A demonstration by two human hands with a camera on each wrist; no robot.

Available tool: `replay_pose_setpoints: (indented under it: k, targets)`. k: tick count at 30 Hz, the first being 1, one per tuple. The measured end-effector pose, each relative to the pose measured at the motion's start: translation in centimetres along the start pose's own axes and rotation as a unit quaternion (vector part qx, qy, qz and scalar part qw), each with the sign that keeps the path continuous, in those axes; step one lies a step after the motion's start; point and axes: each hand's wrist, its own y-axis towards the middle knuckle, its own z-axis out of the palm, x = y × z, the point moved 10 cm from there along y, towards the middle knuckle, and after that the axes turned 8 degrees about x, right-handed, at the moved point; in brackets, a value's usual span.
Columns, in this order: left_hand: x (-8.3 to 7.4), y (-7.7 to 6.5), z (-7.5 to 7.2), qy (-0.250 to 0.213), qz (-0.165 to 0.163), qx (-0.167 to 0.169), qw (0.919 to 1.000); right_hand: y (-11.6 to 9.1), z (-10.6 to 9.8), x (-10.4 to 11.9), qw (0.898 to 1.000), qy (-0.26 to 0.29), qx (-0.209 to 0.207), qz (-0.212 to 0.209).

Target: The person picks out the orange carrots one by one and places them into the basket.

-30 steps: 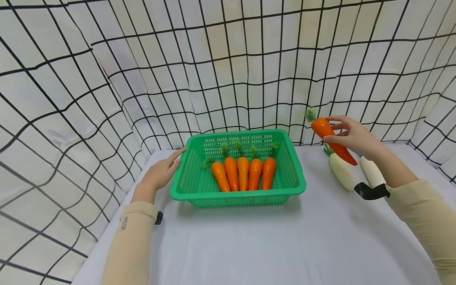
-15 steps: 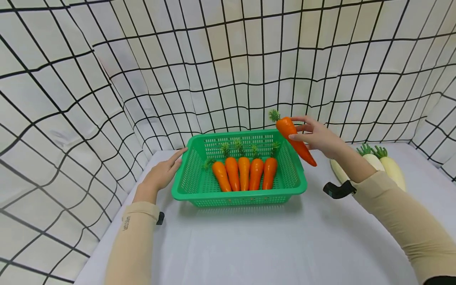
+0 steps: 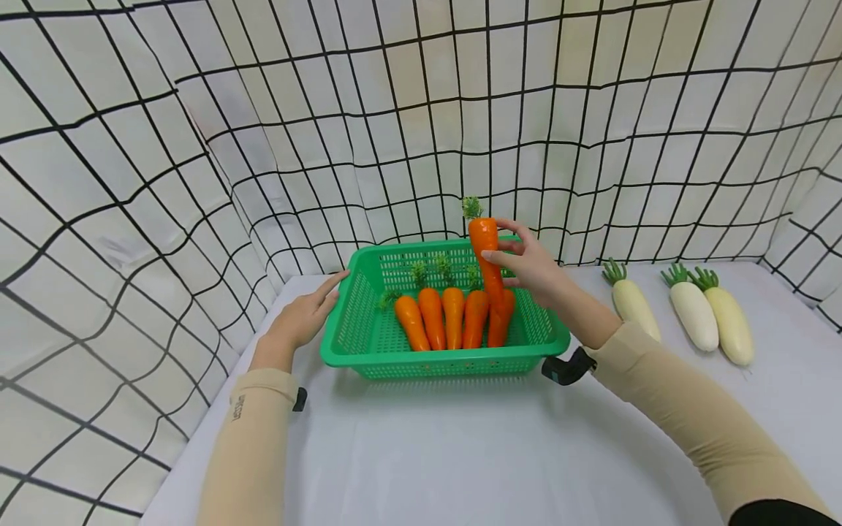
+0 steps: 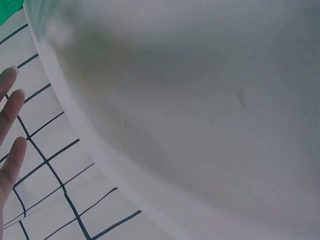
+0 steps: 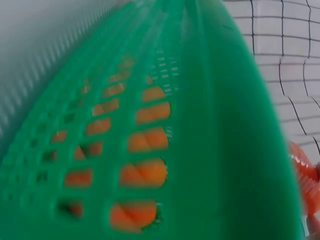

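Note:
Above the right part of a green plastic basket, my right hand holds an orange carrot with a leafy green top, tip pointing down. Its lower end overlaps the rightmost of several carrots lying side by side in the basket; whether they touch I cannot tell. The right wrist view shows the basket's wall close up, with part of the held carrot at the right edge. My left hand rests with extended fingers at the basket's left rim. In the left wrist view only some fingers appear.
To the right of the basket, several white radishes with green tops lie on the white-covered table. A black grid net over white sheeting rises behind the table and along its left side.
My right hand has carried the carrot leftward from above the radishes to above the basket, and the carrot now hangs more upright. My left hand stays at the rim.

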Motion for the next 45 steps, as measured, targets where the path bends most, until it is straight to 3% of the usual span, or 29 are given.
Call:
replay_pose_setpoints:
  k: [10, 19, 27, 34, 45]
  targets:
    - [0.0, 0.4, 0.2, -0.003, 0.000, 0.001, 1.0000, 2.2, 4.8, -1.5, 0.998, 0.042, 0.036, 0.026]
    - [0.0, 0.5, 0.0, -0.006, -0.003, 0.002, 1.0000, 4.1, 7.9, -0.9, 0.993, 0.069, 0.076, 0.062]
    - [0.1, 0.5, -0.3, -0.008, 0.002, -0.007, 0.9999, 6.2, 9.0, 0.8, 0.991, 0.093, 0.075, 0.055]
    - [0.2, 0.3, 0.2, -0.012, -0.011, 0.005, 0.9999, 8.4, 9.1, -0.1, 0.991, 0.093, 0.066, 0.066]
    - [0.2, 0.1, 0.1, -0.013, -0.013, -0.005, 0.9998, 10.8, 10.2, -1.3, 0.991, 0.050, 0.114, 0.054]
